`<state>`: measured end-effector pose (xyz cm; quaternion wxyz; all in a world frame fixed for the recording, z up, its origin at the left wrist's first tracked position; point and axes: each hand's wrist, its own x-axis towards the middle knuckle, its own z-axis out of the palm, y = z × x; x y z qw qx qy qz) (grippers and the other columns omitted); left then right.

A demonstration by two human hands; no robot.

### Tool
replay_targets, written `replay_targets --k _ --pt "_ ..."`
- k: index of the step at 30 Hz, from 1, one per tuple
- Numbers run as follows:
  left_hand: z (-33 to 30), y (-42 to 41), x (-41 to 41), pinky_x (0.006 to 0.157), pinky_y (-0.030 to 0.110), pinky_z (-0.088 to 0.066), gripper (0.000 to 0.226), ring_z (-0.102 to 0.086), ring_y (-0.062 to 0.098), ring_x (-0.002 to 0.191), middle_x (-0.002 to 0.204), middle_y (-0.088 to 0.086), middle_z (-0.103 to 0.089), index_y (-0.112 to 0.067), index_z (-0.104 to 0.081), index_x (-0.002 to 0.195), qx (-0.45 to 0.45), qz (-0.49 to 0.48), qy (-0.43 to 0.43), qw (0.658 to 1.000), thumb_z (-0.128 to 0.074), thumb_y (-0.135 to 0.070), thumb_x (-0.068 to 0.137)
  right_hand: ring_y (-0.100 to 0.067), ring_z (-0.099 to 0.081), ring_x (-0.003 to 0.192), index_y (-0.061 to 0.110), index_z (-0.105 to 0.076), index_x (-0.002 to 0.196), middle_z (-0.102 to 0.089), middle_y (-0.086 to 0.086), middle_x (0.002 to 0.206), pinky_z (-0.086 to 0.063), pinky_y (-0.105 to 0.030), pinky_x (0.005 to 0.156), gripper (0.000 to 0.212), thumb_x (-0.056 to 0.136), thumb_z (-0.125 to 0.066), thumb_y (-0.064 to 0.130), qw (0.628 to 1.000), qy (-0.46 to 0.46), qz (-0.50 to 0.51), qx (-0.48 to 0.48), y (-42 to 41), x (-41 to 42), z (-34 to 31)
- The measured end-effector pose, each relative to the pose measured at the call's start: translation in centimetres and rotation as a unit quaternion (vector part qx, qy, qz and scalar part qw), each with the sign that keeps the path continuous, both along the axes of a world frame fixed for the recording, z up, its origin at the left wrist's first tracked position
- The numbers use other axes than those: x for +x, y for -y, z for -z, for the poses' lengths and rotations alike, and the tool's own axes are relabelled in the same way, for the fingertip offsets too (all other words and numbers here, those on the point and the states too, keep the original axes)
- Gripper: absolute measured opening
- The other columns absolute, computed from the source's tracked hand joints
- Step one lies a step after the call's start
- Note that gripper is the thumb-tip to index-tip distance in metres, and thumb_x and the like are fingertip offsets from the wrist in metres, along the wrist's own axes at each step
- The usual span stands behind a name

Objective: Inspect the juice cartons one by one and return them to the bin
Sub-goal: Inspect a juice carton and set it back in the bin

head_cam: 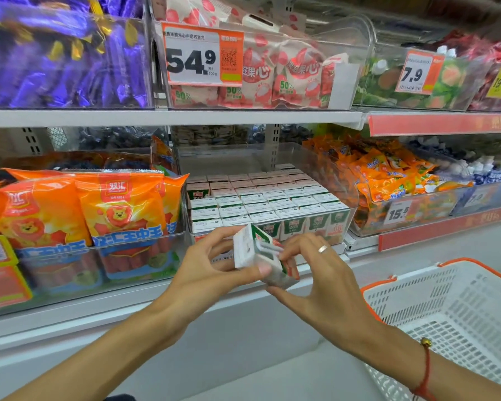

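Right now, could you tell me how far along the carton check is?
Done: cannot tell; nothing marks checked cartons. In hand: one juice carton, tilted, held between the left hand and right hand in front of the clear bin. Left: returning it, then the packed rows of cartons in the bin.

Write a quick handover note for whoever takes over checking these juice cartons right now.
Left hand and right hand both grip one juice carton, tilted, in front of the shelf.
The other cartons sit packed in rows in the clear bin.
Done so far: cannot tell.
Left: finish inspecting this carton, return it to the bin, then check the others one by one.
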<state>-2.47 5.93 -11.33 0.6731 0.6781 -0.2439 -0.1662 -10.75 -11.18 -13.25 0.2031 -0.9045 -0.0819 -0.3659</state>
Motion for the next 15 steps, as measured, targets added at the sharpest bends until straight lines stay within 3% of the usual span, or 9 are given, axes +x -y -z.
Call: replay_targets --k 4,9,12,15 --pt "0.2 0.0 -0.4 0.068 0.012 -0.053 0.066 -0.073 0.008 0.091 0.104 -0.016 -0.073 -0.032 -0.062 0.112 -0.023 -0.003 0.012 1.0 -0.088 -0.027 0.051 -0.02 -0.059 0.088 0.016 -0.056 0.096 -0.056 0.005 0.093 -0.053 -0.037 0.066 0.036 0.072 -0.082 0.023 1.0 -0.007 -0.008 0.002 0.2 0.0 0.1" --pt "0.7 0.8 -0.5 0.066 0.012 -0.051 0.068 -0.067 -0.009 0.083 0.088 -0.025 -0.072 -0.031 -0.064 0.101 -0.02 -0.117 0.013 0.993 -0.083 -0.053 0.039 0.0 -0.052 0.1 0.035 -0.04 0.127 -0.056 0.016 0.114 -0.049 -0.017 0.079 0.063 0.074 -0.067 0.053 0.999 -0.049 -0.004 0.007 -0.5 0.4 0.3" --pt "0.7 0.8 -0.3 0.064 0.012 -0.052 0.074 -0.065 -0.012 0.081 0.086 -0.023 -0.072 -0.033 -0.064 0.098 0.033 -0.132 0.044 0.99 -0.079 -0.069 0.036 0.0 -0.054 0.092 0.04 -0.041 0.127 -0.057 0.019 0.11 -0.052 -0.023 0.073 0.054 0.079 -0.063 0.051 0.999 -0.048 -0.005 0.007 -1.1 1.1 0.2" --pt "-0.2 -0.2 1.0 0.078 0.023 -0.053 0.078 -0.064 -0.01 0.085 0.087 -0.022 -0.072 -0.038 -0.062 0.099 0.114 -0.134 0.131 0.976 -0.06 -0.092 0.044 -0.002 -0.059 0.094 0.041 -0.053 0.117 -0.062 0.023 0.106 -0.05 -0.023 0.074 0.039 0.083 -0.07 0.042 0.994 -0.061 -0.018 0.084 -0.5 1.7 -0.3"
